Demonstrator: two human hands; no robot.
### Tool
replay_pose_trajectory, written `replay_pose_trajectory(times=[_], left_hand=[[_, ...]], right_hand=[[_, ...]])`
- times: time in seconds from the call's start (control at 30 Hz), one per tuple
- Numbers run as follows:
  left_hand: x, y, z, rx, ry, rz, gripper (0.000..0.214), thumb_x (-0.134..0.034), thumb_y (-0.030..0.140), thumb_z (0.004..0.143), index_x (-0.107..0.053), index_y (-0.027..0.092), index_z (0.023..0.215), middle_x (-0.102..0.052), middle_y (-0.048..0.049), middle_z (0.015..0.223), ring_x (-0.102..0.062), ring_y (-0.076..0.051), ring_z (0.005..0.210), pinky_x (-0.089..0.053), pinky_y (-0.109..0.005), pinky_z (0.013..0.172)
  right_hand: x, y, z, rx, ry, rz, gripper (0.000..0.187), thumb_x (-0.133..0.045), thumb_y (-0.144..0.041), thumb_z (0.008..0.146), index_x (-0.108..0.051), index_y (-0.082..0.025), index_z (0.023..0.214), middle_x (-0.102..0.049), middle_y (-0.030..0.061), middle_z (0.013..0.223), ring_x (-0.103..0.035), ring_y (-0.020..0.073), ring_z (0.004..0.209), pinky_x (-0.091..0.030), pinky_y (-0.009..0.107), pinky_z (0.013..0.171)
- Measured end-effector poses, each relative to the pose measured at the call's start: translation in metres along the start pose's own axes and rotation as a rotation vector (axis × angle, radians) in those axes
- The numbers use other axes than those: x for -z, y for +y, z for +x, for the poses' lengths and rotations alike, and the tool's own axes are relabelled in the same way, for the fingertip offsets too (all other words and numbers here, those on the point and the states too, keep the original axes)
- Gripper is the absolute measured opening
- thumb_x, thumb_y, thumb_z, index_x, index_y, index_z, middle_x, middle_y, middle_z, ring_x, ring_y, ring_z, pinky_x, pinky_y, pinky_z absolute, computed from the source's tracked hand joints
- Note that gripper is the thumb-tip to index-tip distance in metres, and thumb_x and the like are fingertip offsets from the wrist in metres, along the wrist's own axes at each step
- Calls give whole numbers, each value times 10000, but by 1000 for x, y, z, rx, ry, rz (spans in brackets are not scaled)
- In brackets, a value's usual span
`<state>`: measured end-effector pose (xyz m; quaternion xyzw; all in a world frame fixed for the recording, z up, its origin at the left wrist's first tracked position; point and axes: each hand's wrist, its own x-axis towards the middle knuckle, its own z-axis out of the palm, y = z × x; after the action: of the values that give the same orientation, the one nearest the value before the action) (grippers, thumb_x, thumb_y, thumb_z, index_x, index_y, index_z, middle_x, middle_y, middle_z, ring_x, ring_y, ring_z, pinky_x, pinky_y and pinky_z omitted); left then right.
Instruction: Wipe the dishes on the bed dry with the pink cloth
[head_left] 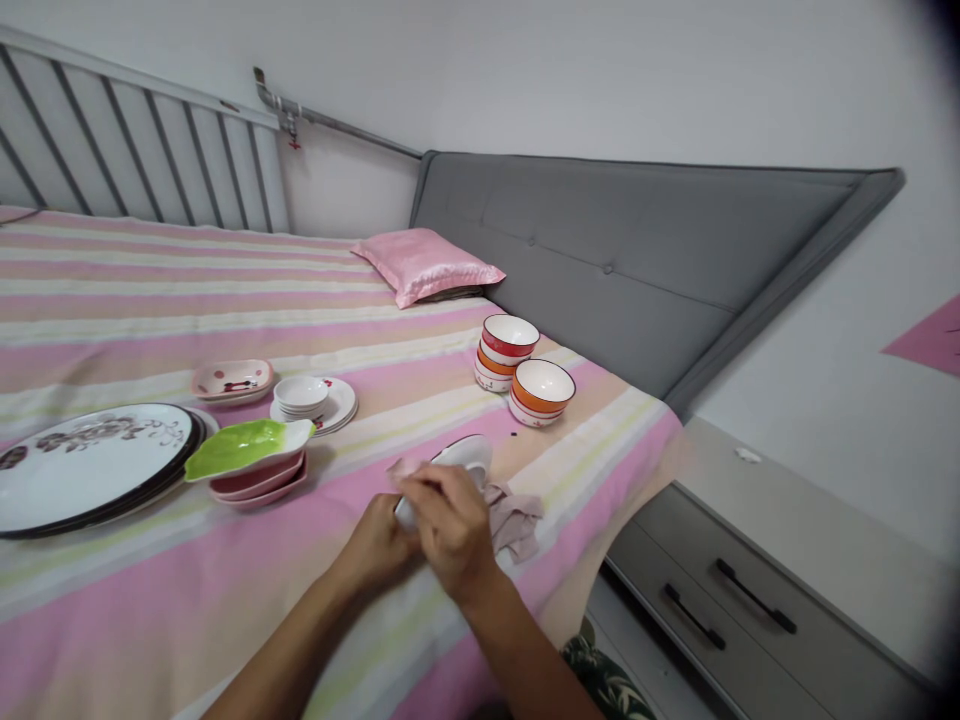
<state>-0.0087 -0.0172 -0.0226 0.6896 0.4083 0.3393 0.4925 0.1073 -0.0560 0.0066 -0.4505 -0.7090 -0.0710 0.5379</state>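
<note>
A white dish (472, 452) is tilted over the bedspread; whether it is a bowl or a plate I cannot tell, since my right hand covers its middle. My left hand (381, 540) grips its near left edge, fingers closed round it. Closed over the dish, my right hand (456, 528) pinches a pale pink cloth (515, 520), part of which droops to the right and a bit of which pokes out on the left. Beyond the hands stand two stacks of bowls, one taller with a red-banded bowl (510, 336) on top, one with an orange-banded bowl (544, 388) uppermost.
On the striped bedspread (150, 620), left, lie large oval plates (112, 460), a green leaf-shaped dish (240, 448) over pink dishes (262, 486), a spotted dish (232, 380) and small white bowls (301, 393) on plates. A pink pillow (427, 262) rests near the grey headboard (600, 235). Right stands a drawer cabinet (742, 590).
</note>
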Motion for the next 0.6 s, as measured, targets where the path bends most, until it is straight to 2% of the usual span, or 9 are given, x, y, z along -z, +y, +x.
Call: replay_pose_trajectory(times=[0.07, 0.1, 0.23, 0.33, 0.4, 0.47, 0.53, 0.6], left_hand=[[-2, 4, 0, 1, -79, 51, 119, -582, 245, 645, -554, 141, 593, -476, 22, 508, -412, -108, 477, -312, -224, 450], [-2, 5, 0, 2, -110, 79, 141, -569, 254, 661, -545, 137, 587, -463, 28, 505, -397, -99, 473, -302, -217, 450], [-1, 7, 0, 31, -123, 113, 188, -577, 294, 680, -571, 121, 607, -485, 25, 505, -413, -101, 467, -305, -212, 445], [-3, 7, 0, 110, -165, -95, 270, -651, 348, 661, -640, 97, 759, -601, -15, 604, -528, -151, 544, -410, -238, 510], [-6, 5, 1, 147, -212, -292, 399, -712, 338, 622, -650, 91, 929, -671, -52, 757, -601, -201, 697, -477, -286, 639], [-11, 0, 2, 140, -228, -375, 482, -741, 299, 596, -638, 93, 1019, -687, -74, 888, -609, -233, 845, -477, -320, 761], [-17, -8, 4, 126, -221, -315, 420, -714, 308, 630, -656, 81, 978, -689, -78, 892, -605, -238, 852, -471, -324, 764], [-23, -15, 5, 126, -209, -216, 354, -637, 368, 707, -668, 71, 897, -684, -67, 805, -602, -223, 753, -472, -310, 679]], right_hand=[[9, 10, 9, -144, 119, 31, 269, -466, -162, 870, -675, -257, 1009, -611, 58, 891, -583, 155, 859, -510, 294, 767], [14, 16, 12, -216, 137, 49, 256, -469, -196, 874, -669, -255, 1023, -601, 60, 909, -583, 156, 871, -506, 298, 782], [29, 33, 17, -383, 39, 56, 284, -431, -287, 892, -626, -228, 1090, -592, 70, 1014, -560, 171, 963, -457, 315, 852], [31, 43, 15, -436, -11, 34, 293, -376, -323, 909, -617, -210, 1032, -600, 65, 967, -545, 176, 935, -434, 308, 813], [31, 52, 13, -476, 14, 9, 305, -347, -346, 915, -612, -201, 960, -591, 57, 891, -532, 174, 870, -417, 301, 776], [31, 64, 11, -540, 59, 9, 322, -331, -373, 912, -600, -195, 911, -579, 48, 844, -516, 172, 826, -401, 295, 761], [31, 78, 7, -636, 111, 50, 340, -332, -409, 900, -592, -190, 900, -582, 45, 841, -512, 172, 829, -393, 291, 766], [32, 90, 4, -738, 167, 126, 363, -340, -444, 883, -592, -183, 903, -594, 44, 855, -518, 173, 847, -392, 285, 776]])
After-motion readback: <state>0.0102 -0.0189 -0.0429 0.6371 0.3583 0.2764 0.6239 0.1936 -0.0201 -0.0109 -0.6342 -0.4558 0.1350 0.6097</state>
